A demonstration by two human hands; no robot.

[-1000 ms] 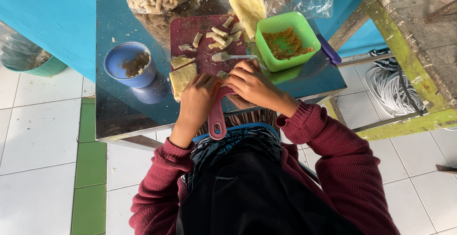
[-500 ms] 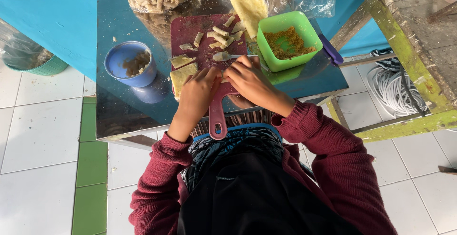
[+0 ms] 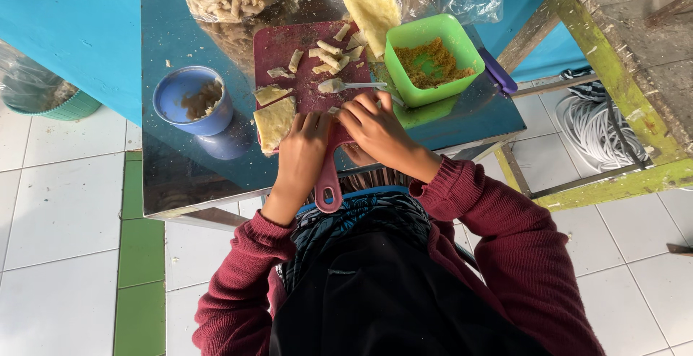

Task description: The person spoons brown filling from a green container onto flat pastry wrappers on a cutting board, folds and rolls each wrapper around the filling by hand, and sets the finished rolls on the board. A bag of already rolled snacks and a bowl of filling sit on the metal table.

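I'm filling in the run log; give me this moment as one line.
left hand: on dark red plastic cutting board | right hand: pressing small dough piece, grip unclear | nearby: green square plastic tub, round blue cup

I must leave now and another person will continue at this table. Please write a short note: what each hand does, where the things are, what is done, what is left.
Left hand: on the near end of the dark red cutting board, fingers curled; what it grips is hidden.
Right hand: close beside it, pressing on something small, also hidden.
Spoon lies on the board. Green tub of orange-brown filling to the right, blue bowl to the left.
Done: several small rolled pieces lie at the far end of the board.
Left: yellow wrapper squares beside the left hand, not yet rolled.
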